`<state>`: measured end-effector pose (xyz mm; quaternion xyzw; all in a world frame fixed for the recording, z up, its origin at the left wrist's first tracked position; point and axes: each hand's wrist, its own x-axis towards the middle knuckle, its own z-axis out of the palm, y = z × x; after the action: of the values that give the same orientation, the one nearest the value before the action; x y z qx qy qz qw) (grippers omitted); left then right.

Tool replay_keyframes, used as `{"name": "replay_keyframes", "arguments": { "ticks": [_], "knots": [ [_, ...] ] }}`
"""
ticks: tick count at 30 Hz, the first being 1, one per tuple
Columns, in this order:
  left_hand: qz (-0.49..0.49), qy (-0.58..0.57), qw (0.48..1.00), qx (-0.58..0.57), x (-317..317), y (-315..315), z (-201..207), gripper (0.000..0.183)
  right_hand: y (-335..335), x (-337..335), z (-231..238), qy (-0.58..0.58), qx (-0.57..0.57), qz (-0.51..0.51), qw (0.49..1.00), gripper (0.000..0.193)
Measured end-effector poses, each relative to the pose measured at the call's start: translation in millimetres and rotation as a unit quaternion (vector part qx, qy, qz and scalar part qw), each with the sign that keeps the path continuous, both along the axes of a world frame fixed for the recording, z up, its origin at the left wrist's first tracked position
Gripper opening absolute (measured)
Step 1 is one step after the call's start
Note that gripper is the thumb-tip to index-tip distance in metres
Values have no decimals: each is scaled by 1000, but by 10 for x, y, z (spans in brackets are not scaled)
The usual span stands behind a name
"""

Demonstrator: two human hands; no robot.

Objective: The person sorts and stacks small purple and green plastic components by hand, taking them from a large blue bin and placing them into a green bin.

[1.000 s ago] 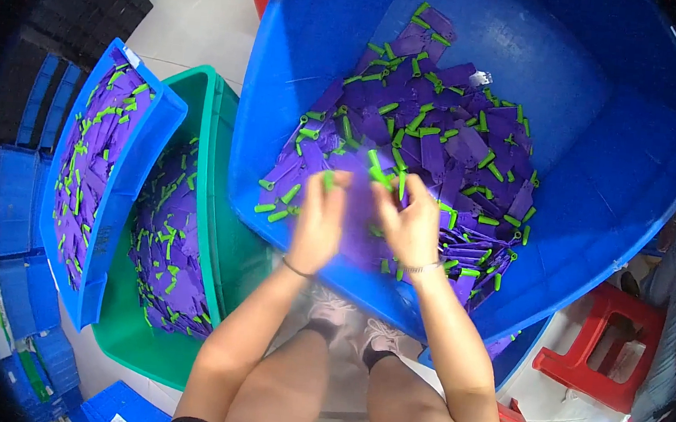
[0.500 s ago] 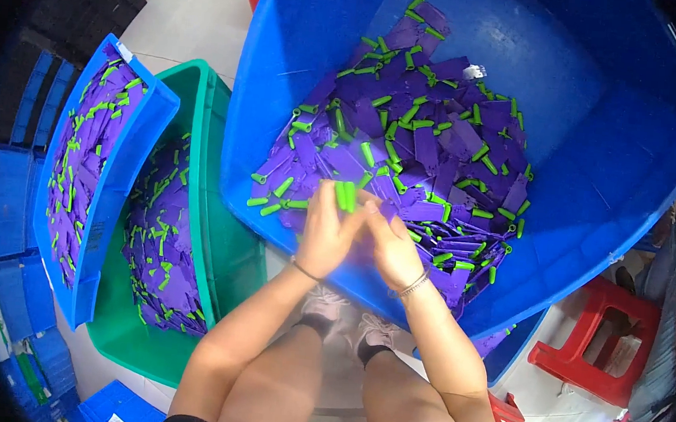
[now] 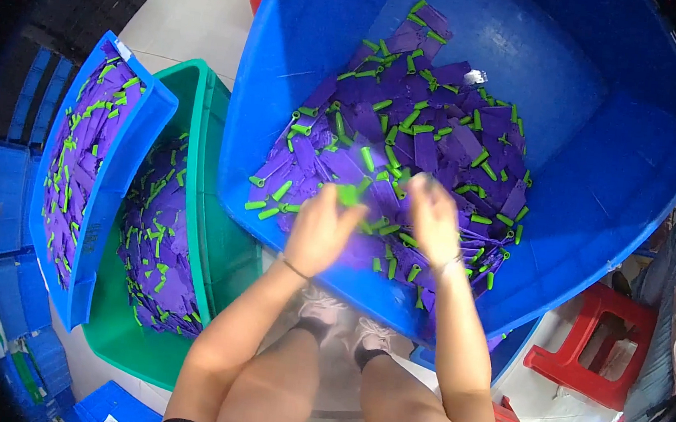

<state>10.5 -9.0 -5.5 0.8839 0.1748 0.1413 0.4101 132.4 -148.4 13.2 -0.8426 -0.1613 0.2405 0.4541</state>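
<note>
Hovering over purple tags [image 3: 408,145] — left hand [image 3: 322,227], right hand [image 3: 434,218], blurred

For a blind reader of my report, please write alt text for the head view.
Both hands, left hand and right hand, work over a heap of flat purple plastic tags with green ends inside a large blue plastic tub. To the left, a green plastic bin holds more.

Probably a workshop: parts-filled bins [image 3: 613,195].

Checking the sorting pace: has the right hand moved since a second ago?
Yes. The right hand has pulled back toward the near rim of the big blue tub, off the purple pieces.
</note>
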Motion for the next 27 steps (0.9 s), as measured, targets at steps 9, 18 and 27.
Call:
{"name": "replay_keyframes", "arguments": {
  "ticks": [9, 18, 27],
  "knots": [
    [160, -12, 828, -537, 89, 126, -57, 43, -9, 456, -298, -299, -78, -37, 950, 28],
    [137, -143, 911, -362, 87, -57, -165, 21, 249, -532, 149, 117, 89, 71, 987, 27],
    [23, -26, 974, -222, 94, -20, 109, 33, 1, -220, 6, 80, 33, 248, 965, 48]
  ]
}}
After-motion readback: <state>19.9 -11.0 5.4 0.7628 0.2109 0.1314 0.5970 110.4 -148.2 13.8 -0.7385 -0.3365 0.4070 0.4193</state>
